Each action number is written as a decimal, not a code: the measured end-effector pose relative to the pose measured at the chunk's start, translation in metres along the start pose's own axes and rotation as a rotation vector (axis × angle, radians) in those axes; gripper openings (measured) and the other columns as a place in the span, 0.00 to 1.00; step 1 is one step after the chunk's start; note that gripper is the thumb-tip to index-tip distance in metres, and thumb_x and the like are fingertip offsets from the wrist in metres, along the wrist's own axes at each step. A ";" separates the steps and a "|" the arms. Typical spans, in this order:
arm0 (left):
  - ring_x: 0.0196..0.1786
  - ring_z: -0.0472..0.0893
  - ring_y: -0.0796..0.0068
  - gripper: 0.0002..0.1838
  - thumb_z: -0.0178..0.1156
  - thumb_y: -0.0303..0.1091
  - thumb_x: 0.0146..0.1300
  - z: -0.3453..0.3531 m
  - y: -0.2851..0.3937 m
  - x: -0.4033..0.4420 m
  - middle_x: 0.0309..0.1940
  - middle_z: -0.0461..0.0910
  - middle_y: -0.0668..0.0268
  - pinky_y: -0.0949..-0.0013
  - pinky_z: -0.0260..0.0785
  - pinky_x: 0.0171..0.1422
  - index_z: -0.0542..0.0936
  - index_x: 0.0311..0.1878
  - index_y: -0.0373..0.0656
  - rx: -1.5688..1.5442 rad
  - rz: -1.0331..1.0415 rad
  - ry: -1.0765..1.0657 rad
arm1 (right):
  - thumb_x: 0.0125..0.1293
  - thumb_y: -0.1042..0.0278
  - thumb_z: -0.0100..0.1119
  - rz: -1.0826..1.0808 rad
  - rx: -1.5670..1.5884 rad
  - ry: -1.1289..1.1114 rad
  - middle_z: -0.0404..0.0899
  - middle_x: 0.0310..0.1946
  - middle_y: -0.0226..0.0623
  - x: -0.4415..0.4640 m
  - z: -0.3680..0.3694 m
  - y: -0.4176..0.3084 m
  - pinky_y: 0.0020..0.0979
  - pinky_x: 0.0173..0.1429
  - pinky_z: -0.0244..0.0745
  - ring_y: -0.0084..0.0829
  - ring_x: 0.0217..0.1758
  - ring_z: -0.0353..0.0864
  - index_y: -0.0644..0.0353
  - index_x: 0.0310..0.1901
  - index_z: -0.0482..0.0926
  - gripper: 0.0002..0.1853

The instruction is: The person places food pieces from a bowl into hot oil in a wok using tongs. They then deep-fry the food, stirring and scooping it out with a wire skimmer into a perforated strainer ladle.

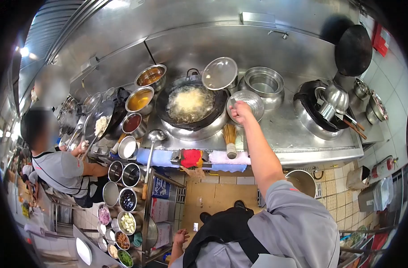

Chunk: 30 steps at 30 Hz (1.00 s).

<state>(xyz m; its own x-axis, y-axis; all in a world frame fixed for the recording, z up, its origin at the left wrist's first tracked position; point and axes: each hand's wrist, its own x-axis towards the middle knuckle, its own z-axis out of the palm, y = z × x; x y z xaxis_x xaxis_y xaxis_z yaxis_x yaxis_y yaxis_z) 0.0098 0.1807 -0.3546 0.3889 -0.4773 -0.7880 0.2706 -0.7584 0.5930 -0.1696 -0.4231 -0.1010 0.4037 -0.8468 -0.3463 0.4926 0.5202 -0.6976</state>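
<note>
My right hand [241,111] is closed at the left side of a round perforated metal strainer [253,103], which rests on the stove counter. Left of it, pale food bubbles in oil in a large black wok [190,103]. A lidded pot [220,73] stands behind, between wok and strainer. A bamboo brush [230,139] lies just below, at the counter's front. My left hand [181,236] hangs low by my side, near the ingredient rack, its fingers curled; whether anything is in it is too small to tell.
Bowls of sauce and oil [140,99] line the wok's left side, with a ladle [157,135] near them. A co-worker [63,169] cooks at the far left. Ingredient bowls [126,222] fill the lower left. Another wok station [318,111] stands right, and a metal pot [301,182] below the counter.
</note>
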 end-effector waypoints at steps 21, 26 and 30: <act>0.31 0.76 0.70 0.14 0.53 0.46 0.56 -0.030 -0.083 0.001 0.31 0.74 0.69 0.65 0.63 0.28 0.70 0.41 0.50 -0.176 -0.103 -0.020 | 0.56 0.72 0.47 -0.509 -1.535 -0.167 0.71 0.22 0.26 -0.042 0.000 -0.130 0.21 0.33 0.66 0.17 0.26 0.67 0.63 0.48 0.71 0.16; 0.29 0.75 0.73 0.12 0.52 0.43 0.58 -0.040 -0.037 0.002 0.32 0.74 0.71 0.70 0.62 0.28 0.70 0.42 0.49 -0.227 -0.172 0.119 | 0.51 0.77 0.50 -0.422 -1.890 -0.562 0.74 0.26 0.29 -0.050 0.066 -0.211 0.23 0.38 0.65 0.18 0.30 0.68 0.60 0.48 0.73 0.19; 0.29 0.75 0.75 0.13 0.49 0.41 0.59 -0.034 0.002 0.000 0.33 0.75 0.70 0.72 0.62 0.28 0.70 0.45 0.49 -0.195 -0.059 0.162 | 0.52 0.75 0.51 -0.453 -2.096 -0.599 0.74 0.24 0.29 -0.034 0.091 -0.223 0.25 0.33 0.65 0.20 0.26 0.67 0.56 0.46 0.75 0.17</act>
<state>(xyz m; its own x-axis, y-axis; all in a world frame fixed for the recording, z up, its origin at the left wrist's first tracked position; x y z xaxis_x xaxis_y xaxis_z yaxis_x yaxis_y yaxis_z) 0.0399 0.1943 -0.3480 0.4994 -0.3454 -0.7945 0.4553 -0.6755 0.5799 -0.2228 -0.5005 0.1238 0.8532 -0.5058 -0.1276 -0.5207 -0.8112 -0.2660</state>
